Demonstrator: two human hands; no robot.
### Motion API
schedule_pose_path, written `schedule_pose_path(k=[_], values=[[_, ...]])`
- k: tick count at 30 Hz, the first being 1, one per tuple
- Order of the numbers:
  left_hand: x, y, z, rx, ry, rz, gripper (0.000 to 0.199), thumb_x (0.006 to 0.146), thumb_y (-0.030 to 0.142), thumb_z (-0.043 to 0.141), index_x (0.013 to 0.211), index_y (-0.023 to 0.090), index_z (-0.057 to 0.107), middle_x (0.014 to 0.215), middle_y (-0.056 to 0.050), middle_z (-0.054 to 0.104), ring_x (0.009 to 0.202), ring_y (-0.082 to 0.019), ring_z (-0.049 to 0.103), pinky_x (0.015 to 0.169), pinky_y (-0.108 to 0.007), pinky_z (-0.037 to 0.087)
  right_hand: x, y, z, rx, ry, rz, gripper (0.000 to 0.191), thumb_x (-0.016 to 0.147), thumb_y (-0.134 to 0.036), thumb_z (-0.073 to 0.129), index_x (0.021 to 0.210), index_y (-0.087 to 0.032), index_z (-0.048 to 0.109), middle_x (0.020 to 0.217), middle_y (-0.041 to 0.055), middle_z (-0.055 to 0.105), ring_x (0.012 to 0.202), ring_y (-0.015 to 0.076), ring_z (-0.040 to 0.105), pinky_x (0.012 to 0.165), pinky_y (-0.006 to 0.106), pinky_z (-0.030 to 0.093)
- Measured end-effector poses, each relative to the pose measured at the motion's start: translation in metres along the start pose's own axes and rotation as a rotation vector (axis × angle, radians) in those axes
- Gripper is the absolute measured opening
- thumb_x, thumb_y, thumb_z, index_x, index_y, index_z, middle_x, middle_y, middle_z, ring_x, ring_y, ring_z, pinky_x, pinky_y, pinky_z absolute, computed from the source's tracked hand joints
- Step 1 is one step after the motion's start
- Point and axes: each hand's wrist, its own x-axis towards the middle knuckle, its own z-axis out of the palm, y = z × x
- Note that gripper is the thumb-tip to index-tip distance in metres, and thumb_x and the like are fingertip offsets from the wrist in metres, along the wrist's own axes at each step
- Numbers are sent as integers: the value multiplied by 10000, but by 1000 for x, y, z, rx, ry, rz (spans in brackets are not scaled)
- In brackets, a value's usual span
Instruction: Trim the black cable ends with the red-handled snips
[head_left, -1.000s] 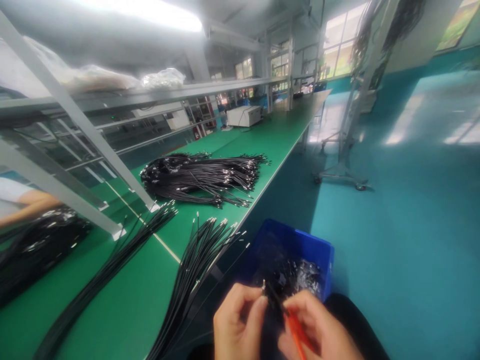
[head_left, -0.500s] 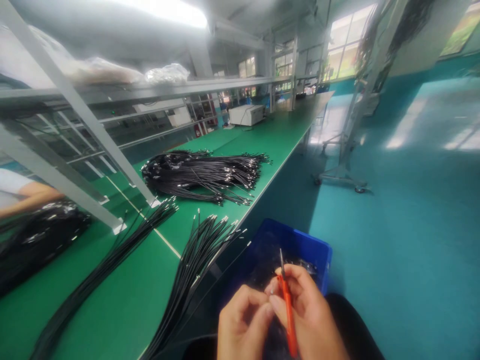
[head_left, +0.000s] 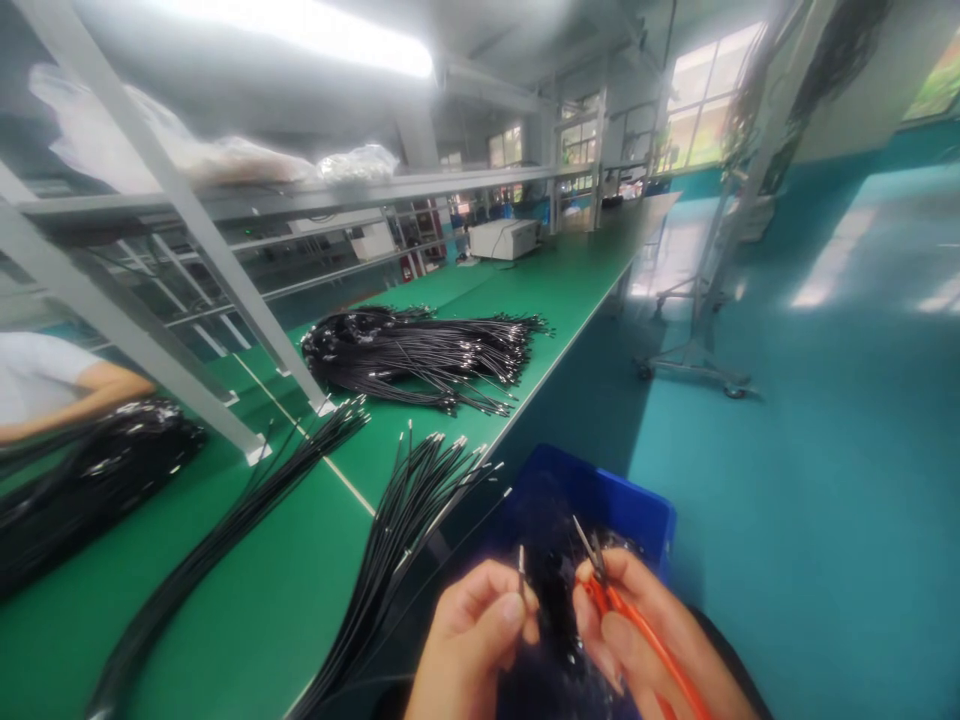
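Observation:
Between the thumb and fingers of my left hand is a black cable, its silver end pointing up. My right hand grips orange-handled scissors with narrow pointed blades, parted slightly and directed up and left. A gap separates the two hands, and the blades are clear of the cable end. Below them is a blue bin with dark pieces inside, partly covered by my hands. Left of my left hand, a fanned bundle of black cables with pale tips lies over the table edge.
The green table bears another cable bundle and a large cable pile. White shelf posts rise from it. A co-worker's arm reaches over dark cables at left. A wheeled stand is on the floor.
My hands have moved apart; earlier they were together. The cable end now stands up from my left fingers. The scissors have turned and their blades have parted. The view has shifted slightly.

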Motion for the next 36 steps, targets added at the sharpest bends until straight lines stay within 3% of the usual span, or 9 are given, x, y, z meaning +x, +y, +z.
schedule_pose_path(k=[3, 7, 12, 16, 22, 25, 29, 32, 36], values=[[0, -8, 4, 178, -25, 50, 186, 732, 332, 671, 672, 156, 664, 581, 6, 602, 491, -81, 412, 482, -184, 312, 0, -2, -1, -2, 67, -57, 492, 532, -528, 843, 821, -190, 633, 577, -17, 606, 418, 48, 428, 413, 161, 304], [1, -17, 12, 995, -168, 152, 99, 705, 123, 656, 701, 204, 712, 716, -3, 706, 687, -161, 614, 644, -228, 441, 2, -7, -8, 45, 235, -84, 414, 549, -419, 870, 829, -220, 639, 617, -8, 646, 446, 78, 492, 421, 170, 380], [25, -5, 0, 1540, 249, 172, 240, 870, 66, 479, 966, 159, 678, 1007, -106, 684, 987, -259, 602, 863, -370, 458, 7, -8, -14, 62, 273, -141, 382, 520, -359, 895, 787, -218, 660, 599, -2, 668, 444, 89, 482, 422, 183, 400], [65, -11, -4, 1625, 279, 98, 205, 827, 33, 552, 1007, 64, 644, 1034, -172, 652, 1027, -323, 584, 869, -479, 456, 8, -7, 1, 74, 273, -83, 395, 528, -372, 889, 807, -228, 649, 586, -42, 608, 463, 78, 455, 429, 173, 375], [91, -13, 10, 1508, 190, 63, 155, 893, 184, 545, 1003, 176, 655, 923, -42, 672, 844, -212, 656, 737, -373, 519, 28, 20, 7, 251, 112, -10, 334, 575, -313, 845, 823, -243, 633, 661, -49, 624, 633, 133, 588, 665, 263, 504], [71, 1, 18, 1371, 122, 184, 235, 918, 216, 461, 965, 251, 689, 950, -24, 648, 856, -181, 652, 738, -286, 494, 40, 52, -12, 229, 281, 182, 373, 478, -338, 875, 711, -217, 608, 655, -34, 662, 660, 186, 653, 638, 321, 537], [32, 6, 25, 1134, 8, 304, 270, 897, 228, 447, 1002, 271, 692, 958, -17, 586, 846, -131, 619, 748, -214, 476, 36, 66, -34, 147, 272, 249, 420, 463, -307, 901, 753, -209, 614, 518, -57, 624, 490, 142, 589, 522, 260, 503], [14, -3, 25, 696, -71, 299, 188, 826, 217, 514, 913, 199, 679, 785, -9, 559, 701, -134, 574, 637, -226, 476, 23, 44, -33, 31, 252, 97, 448, 521, -326, 884, 870, -227, 621, 663, -22, 694, 572, 151, 610, 525, 228, 488], [7, -18, 18, 230, -53, 49, 197, 687, 284, 678, 710, 188, 508, 527, 80, 455, 420, -77, 415, 394, -172, 340, 12, 15, -11, -108, 257, -187, 373, 553, -299, 863, 837, -239, 629, 689, -8, 699, 642, 164, 632, 587, 230, 490]])
